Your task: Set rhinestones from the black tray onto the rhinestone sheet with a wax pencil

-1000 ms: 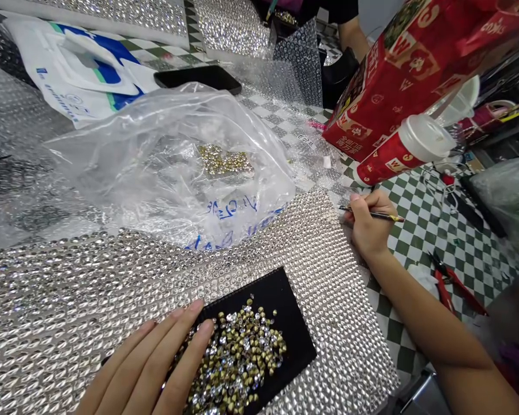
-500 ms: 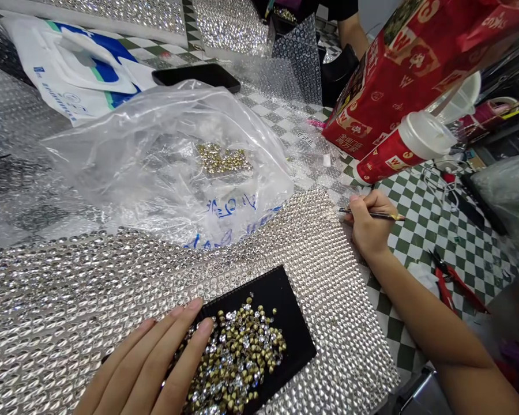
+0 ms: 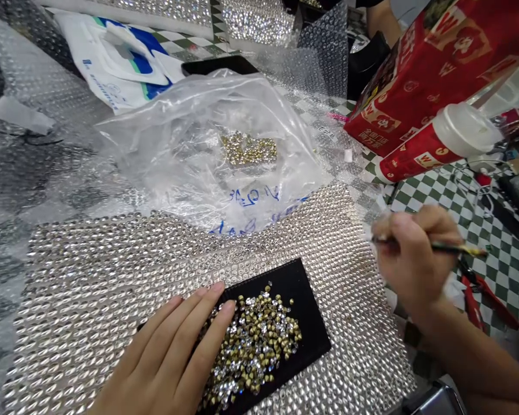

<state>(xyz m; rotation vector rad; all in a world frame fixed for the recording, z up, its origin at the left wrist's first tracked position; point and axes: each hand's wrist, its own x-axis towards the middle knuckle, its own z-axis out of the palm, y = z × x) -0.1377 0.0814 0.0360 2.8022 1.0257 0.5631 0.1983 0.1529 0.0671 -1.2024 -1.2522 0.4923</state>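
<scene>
My left hand [image 3: 173, 351] lies with fingers stretched over the left part of a black tray [image 3: 313, 328]. Loose gold-backed rhinestones [image 3: 259, 340] are heaped in that tray, some touching my fingers. Under the tray spreads a sheet [image 3: 95, 300] covered in rows of silvery rhinestones. Off the sheet's right edge, my right hand [image 3: 419, 253] pinches a thin, pen-like tool with a dark shaft [image 3: 456, 248]; motion blurs it, and its tip is not clear. Beyond the tray, a clear plastic bag [image 3: 190, 150] with blue writing overlaps the sheet and holds more gold rhinestones [image 3: 251, 148].
A red paper bag [image 3: 432, 75] and a red cup [image 3: 424, 153] with a white lid stand at the right. Red-handled pliers [image 3: 486, 294] lie near my right forearm. A wipes pack [image 3: 116, 60] and a black phone [image 3: 220, 65] are at the back. Another person's arm [image 3: 383, 23] shows behind.
My right hand has come away from the sheet's edge, toward me and to the right, still pinching the tool. The view has shifted somewhat; my left hand remains on the tray.
</scene>
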